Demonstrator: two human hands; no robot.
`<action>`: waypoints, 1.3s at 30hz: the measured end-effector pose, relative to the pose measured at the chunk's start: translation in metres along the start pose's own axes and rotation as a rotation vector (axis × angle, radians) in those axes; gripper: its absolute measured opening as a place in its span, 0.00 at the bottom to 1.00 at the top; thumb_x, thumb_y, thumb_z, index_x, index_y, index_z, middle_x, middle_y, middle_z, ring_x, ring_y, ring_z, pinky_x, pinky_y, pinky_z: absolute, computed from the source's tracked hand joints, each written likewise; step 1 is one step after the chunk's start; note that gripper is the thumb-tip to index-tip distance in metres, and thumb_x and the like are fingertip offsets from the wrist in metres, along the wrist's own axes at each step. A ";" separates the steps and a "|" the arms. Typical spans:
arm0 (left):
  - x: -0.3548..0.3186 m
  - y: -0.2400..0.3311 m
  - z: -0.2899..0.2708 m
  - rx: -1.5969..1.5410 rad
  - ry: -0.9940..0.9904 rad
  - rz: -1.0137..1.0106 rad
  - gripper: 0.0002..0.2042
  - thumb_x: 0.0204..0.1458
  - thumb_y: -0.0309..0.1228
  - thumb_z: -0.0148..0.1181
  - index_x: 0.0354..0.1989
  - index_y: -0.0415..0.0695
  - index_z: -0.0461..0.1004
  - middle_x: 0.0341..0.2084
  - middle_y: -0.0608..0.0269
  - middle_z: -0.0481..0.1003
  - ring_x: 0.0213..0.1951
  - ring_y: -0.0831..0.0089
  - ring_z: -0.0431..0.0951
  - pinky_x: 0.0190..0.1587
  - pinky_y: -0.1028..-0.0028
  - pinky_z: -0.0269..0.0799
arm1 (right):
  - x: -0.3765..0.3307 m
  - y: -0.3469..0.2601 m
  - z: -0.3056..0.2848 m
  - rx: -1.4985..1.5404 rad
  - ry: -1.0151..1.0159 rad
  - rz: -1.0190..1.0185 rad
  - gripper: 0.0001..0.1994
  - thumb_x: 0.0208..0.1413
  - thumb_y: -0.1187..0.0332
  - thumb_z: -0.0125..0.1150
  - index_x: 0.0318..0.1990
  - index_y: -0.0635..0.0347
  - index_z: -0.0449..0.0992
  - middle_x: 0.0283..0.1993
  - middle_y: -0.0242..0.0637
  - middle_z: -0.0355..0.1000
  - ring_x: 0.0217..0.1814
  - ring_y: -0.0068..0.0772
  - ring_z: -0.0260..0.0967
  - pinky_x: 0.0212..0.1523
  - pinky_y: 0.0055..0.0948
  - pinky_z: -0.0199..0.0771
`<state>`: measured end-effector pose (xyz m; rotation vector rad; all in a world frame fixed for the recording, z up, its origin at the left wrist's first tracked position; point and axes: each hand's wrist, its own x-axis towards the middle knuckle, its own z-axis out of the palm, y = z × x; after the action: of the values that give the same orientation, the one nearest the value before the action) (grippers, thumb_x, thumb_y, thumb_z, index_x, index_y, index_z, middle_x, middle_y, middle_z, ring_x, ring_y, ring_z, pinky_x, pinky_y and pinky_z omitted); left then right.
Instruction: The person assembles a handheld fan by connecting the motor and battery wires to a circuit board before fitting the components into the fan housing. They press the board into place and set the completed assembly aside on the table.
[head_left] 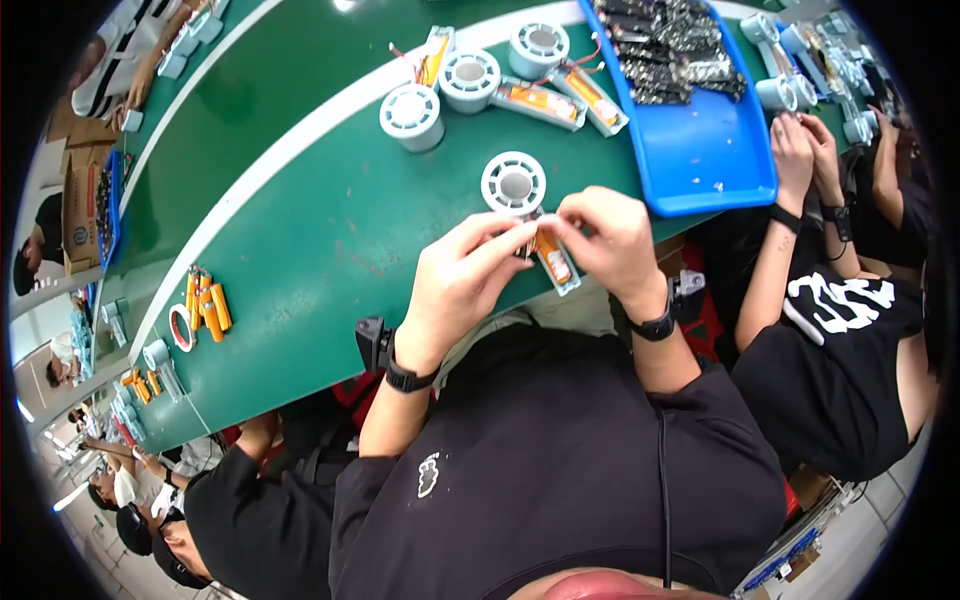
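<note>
A pale blue handheld fan [514, 183] lies at the table's near edge, its round vented head away from me and its opened handle toward me. An orange battery [556, 262] shows inside the handle. My left hand [465, 270] is closed, thumb and fingertips pinched at the fan's neck. From the other side my right hand [608, 238] pinches at the top of the handle, beside the left fingertips. Something small and dark shows under the left fingers; the fingertips hide most of it.
Several similar fans [470, 80] with batteries in their handles lie farther off. A blue tray [705, 150] of dark circuit boards [665, 50] stands to the right. Orange batteries [207, 303] and a tape roll [182, 327] sit at left. Co-workers [790, 165] sit on both sides.
</note>
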<state>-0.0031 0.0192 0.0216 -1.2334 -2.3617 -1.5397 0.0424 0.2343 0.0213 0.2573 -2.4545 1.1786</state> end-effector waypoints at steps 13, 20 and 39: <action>0.002 0.003 -0.002 0.023 -0.056 -0.013 0.22 0.46 0.24 0.73 0.53 0.46 0.80 0.43 0.60 0.79 0.33 0.65 0.80 0.36 0.69 0.77 | 0.010 0.007 -0.022 0.388 -0.387 0.022 0.09 0.55 0.78 0.65 0.44 0.61 0.83 0.30 0.39 0.78 0.24 0.33 0.73 0.27 0.29 0.71; 0.002 0.010 -0.006 0.031 -0.074 -0.053 0.22 0.47 0.23 0.72 0.54 0.45 0.80 0.45 0.59 0.78 0.33 0.66 0.80 0.35 0.70 0.77 | 0.015 -0.004 -0.031 0.325 -0.623 0.252 0.09 0.54 0.80 0.63 0.43 0.64 0.80 0.33 0.40 0.80 0.34 0.29 0.79 0.35 0.28 0.76; 0.287 -0.098 -0.018 0.513 -0.217 0.101 0.18 0.50 0.33 0.71 0.50 0.44 0.80 0.50 0.54 0.77 0.49 0.54 0.80 0.53 0.59 0.76 | -0.021 0.013 0.006 0.580 -0.122 0.309 0.04 0.57 0.73 0.70 0.33 0.63 0.81 0.25 0.26 0.73 0.23 0.11 0.61 0.23 0.19 0.59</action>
<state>-0.2669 0.1542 0.0876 -1.4051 -2.5399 -0.7240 0.0556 0.2378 -0.0004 0.1119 -2.2451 2.0553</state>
